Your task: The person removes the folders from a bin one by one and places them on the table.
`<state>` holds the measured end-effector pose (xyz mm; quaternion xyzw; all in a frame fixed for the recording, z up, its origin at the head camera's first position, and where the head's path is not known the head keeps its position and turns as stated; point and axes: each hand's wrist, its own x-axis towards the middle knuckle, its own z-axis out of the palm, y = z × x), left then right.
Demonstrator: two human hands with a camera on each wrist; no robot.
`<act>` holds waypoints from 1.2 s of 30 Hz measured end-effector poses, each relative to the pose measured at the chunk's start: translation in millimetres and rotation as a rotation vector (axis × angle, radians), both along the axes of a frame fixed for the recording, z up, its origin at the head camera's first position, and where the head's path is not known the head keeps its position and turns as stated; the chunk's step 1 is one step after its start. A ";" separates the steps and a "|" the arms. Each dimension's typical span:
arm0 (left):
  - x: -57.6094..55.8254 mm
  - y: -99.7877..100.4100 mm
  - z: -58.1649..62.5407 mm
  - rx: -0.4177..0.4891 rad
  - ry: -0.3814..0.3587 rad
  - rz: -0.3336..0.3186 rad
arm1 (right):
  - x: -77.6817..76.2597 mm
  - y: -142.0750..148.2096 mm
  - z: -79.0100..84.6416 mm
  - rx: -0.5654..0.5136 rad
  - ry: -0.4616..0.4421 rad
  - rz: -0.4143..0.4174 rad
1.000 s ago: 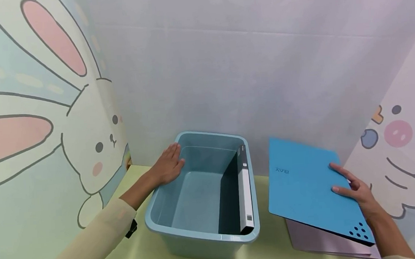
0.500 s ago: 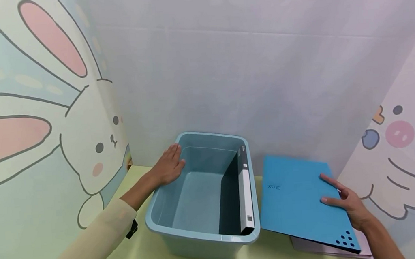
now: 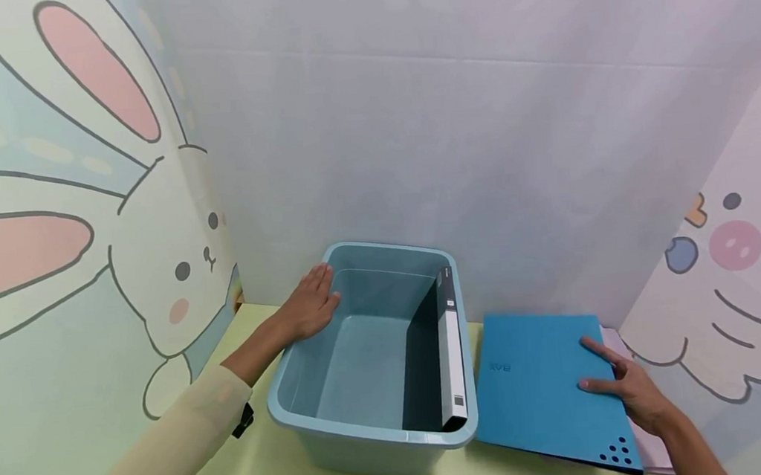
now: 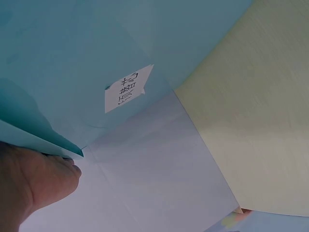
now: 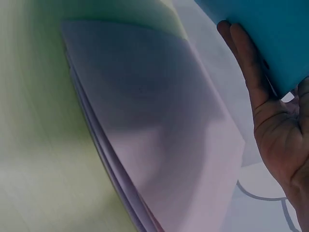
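My right hand holds a blue file folder by its right edge, thumb and forefinger on the upper face and other fingers underneath. In the right wrist view, fingers run along the underside of that folder. It lies nearly flat, its left edge close beside the blue-grey plastic bin. My left hand rests on the bin's left rim with straight fingers, its thumb toward the inside. A white-and-black-spined binder stands upright along the bin's right inner wall.
Lavender folders lie stacked on the pale green table, partly beneath the blue one. A white label with handwriting is on the bin's outer wall. A grey-white wall rises behind, with printed cartoon animals on both sides.
The blue folder has come down and to the left in my right hand, nearer the bin, and lies flatter over the lavender folders. My left hand and the bin stay put.
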<state>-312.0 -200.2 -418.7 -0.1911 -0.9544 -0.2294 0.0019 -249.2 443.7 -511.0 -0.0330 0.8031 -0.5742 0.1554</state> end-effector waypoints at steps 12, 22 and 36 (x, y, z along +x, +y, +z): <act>2.0 0.5 1.0 0.021 -0.009 -0.009 | -10.3 2.0 -12.3 0.206 -0.020 0.042; 3.1 0.8 2.6 0.027 -0.005 -0.001 | -20.4 -1.5 4.2 0.475 0.035 0.001; 3.2 0.5 0.6 0.031 -0.023 0.013 | -15.3 2.2 -9.3 0.793 0.127 -0.069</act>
